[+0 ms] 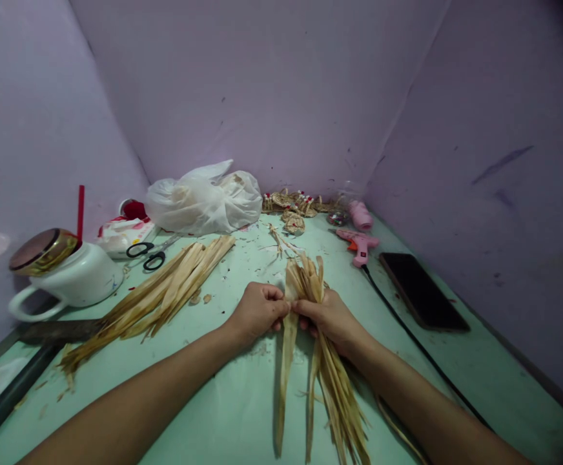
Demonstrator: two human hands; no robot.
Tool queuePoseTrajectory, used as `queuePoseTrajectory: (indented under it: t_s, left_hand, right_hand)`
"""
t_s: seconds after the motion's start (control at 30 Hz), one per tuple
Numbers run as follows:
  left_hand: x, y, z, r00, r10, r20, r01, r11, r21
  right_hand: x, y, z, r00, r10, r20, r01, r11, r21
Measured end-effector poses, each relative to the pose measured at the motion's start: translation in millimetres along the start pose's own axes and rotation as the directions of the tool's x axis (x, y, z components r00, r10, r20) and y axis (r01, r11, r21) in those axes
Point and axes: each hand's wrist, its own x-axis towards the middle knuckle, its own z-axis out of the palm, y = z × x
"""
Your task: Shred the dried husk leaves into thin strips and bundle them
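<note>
Hands (257, 313) pinch one strip (288, 342) beside a bundle (338, 387)

Dim, soft light filled the view. Left of the mug (90, 278), pale glare marked the wall (34, 129); right of it, faint shadows lay on the table (228, 400); farthest right, the upper corner went black.

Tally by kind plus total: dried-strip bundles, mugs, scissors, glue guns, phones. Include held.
Dried-strip bundles: 2 (one in the right hand, the other lying at left)
Mug: 1
Scissors: 1
Glue gun: 1
Phone: 1
Total: 6
</note>
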Motion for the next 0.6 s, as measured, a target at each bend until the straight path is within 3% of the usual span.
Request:
queuePoseTrajectory:
  t_s: [0.2, 0.3, 0.47, 0.6]
  left_hand:
    - [-1, -5, 5.6, 0.992, 0.079, -0.094, -0.064, 0.986, 0.155]
    - [0, -3, 7.8, 0.99, 0.059, -0.127, -0.04, 0.989, 0.145]
    - [1, 5, 5.1, 0.998, -0.049, -0.034, 0.049, 0.999, -0.011]
    - [5, 2, -0.3, 0.994, -0.09, -0.056, 0.087, 0.995, -0.058]
  right_hand:
    - [0, 0, 4, 0.996, -0.031, -0.085, 0.021, 0.993, -0.116]
    - [0, 0, 4, 0.993, -0.041, -0.114, 0.029, 0.994, -0.109]
    - [2, -2, -2, 1.0, -0.01, -0.028, 0.016, 0.981, 0.196]
    - [0, -10, -13, 0.998, 0.046, 0.045, -0.059, 0.927, 0.37]
